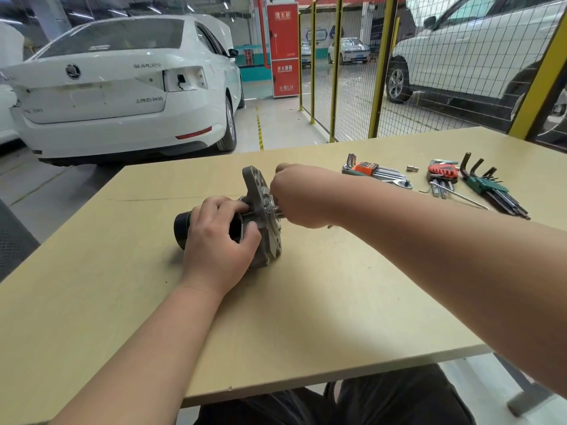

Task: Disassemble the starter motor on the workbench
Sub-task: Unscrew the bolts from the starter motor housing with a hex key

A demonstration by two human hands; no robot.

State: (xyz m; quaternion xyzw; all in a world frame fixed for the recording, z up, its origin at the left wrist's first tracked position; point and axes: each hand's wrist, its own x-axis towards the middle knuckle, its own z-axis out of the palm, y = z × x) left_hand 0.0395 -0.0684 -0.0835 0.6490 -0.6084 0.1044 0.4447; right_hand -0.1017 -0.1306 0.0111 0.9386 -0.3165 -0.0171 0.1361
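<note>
1. The starter motor lies on its side near the middle of the workbench, with its black round body to the left and its grey flange plate to the right.
2. The left hand is closed around the black body, with the fingers bent over the top and the thumb against the grey housing. I think it holds the motor so that it cannot roll or turn while the other hand works.
3. The right hand is at the flange face, fingers drawn together in a narrow pinch. What it pinches is hidden from me; maybe a small fastener or tool near the shaft, but I cannot tell.
4. The hex key sets are on the far right of the bench, well apart from the motor: an orange holder, a red holder and a green holder. They lie on the side of the working hand, so they are easy to reach.
5. In my judgement the disassembly is at an early step, because the housing and body are joined.
</note>
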